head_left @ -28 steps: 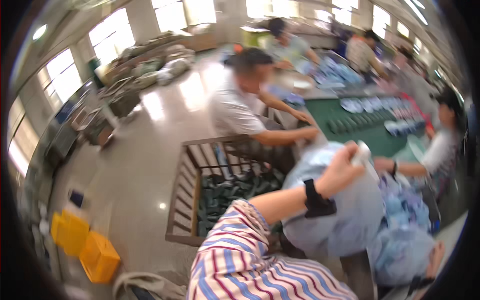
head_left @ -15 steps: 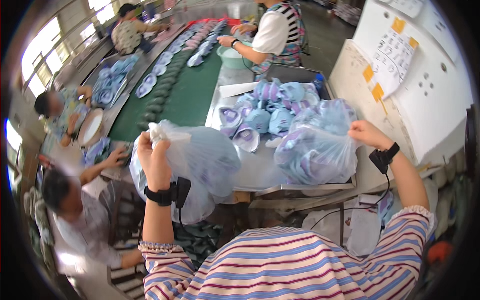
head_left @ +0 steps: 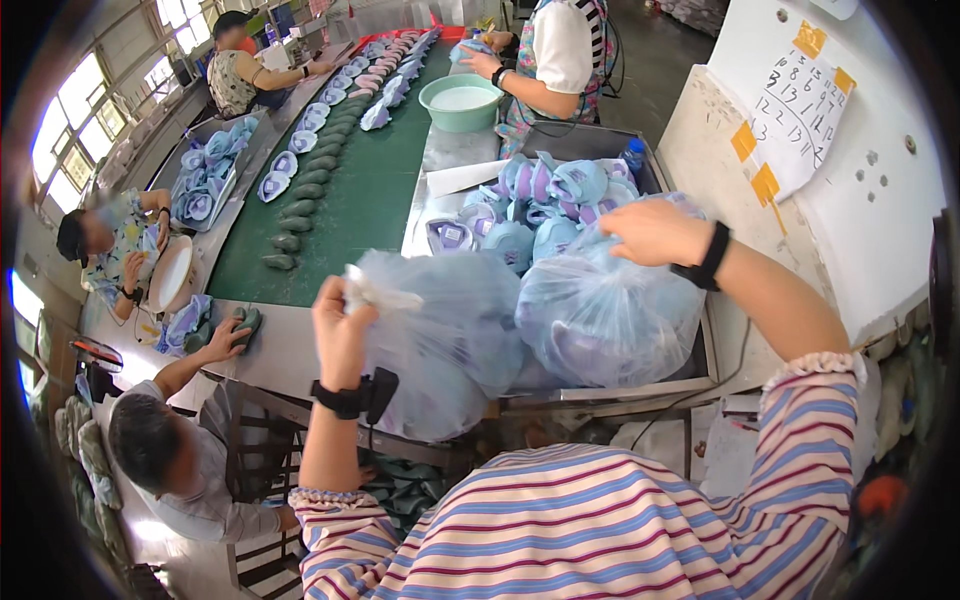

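My left hand (head_left: 341,325) is closed round the knotted neck of a clear plastic bag (head_left: 440,330), which hangs over the table's front edge. Pale blue pieces show through its film. My right hand (head_left: 655,232) grips the gathered top of a second clear plastic bag (head_left: 612,325), its fingers curled and partly hidden. This bag rests on a metal tray and holds blue and purple shoe uppers. Behind it lies a heap of loose blue and purple shoe uppers (head_left: 540,205).
A green conveyor belt (head_left: 370,215) carries rows of uppers and dark green foot-shaped pieces (head_left: 290,225). A green basin (head_left: 460,105) stands beside a co-worker (head_left: 560,70). Another person (head_left: 165,450) sits close on my left. A white panel (head_left: 860,110) rises at right.
The left bag has moved right, up against the other bag. My right hand has shifted left from the right bag's side to its top. The head view has shifted slightly.
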`<state>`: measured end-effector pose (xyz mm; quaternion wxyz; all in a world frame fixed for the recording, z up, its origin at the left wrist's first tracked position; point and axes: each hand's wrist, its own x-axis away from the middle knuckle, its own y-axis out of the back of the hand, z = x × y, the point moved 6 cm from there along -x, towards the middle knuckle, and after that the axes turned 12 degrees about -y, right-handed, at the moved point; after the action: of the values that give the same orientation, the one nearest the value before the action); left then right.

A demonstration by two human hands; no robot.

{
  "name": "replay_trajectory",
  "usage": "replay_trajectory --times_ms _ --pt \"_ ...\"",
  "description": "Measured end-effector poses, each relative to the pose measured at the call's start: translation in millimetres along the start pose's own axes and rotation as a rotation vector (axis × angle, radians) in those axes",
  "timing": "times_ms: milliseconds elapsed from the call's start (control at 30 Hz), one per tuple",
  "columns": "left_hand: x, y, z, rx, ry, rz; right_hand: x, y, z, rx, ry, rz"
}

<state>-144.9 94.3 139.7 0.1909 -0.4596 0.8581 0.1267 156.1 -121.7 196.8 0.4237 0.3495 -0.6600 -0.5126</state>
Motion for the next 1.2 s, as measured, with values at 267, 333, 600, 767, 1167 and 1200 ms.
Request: replay_trajectory --times_ms 267,333,600,767,1167,1200 --pt "23.0 -8.2 75.4 -0.199 0.09 0.071 -78.4 -57.0 5.0 0.229 0.052 0.308" --pt "19.5 -3.5 54.1 -0.092 0.081 -0.072 -89.6 -47.6 25.1 0.208 0.128 0.297" --pt "68.2 -2.1 -42.2 0.099 0.129 -0.215 -181.5 -75.7 65.5 0.269 0.414 0.237" --pt "74.8 0.2 -28.2 0.033 0.168 -0.237 -255.6 -169.7 128.1 0.143 0.554 0.296" --pt "14.6 -33.0 -29.0 0.146 0.004 -0.275 -310.3 -268.8 72.6 0.488 0.299 0.056" --pt "9.5 -37.0 -27.7 0.209 -0.004 -0.288 -322.6 -267.2 50.9 0.425 0.214 0.144"
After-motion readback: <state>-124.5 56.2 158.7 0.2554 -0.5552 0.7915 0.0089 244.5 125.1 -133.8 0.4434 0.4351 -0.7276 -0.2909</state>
